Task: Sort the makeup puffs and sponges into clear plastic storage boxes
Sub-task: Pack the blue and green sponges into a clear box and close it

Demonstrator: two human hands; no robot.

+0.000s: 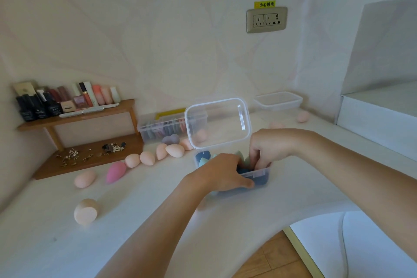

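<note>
White tabletop holds the clear storage box. The left hand grips its near wall. At one o'clock, the right hand curls its fingers among the blue-green sponges; whether it holds one, cannot tell.

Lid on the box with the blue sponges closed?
No, the clear lid stands raised open behind the box of blue sponges.

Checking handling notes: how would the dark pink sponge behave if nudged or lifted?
The dark pink sponge lies on its rounded side, tapered, so it would probably roll in a curve. It looks like foam: likely light, squashy, not fragile.
</note>
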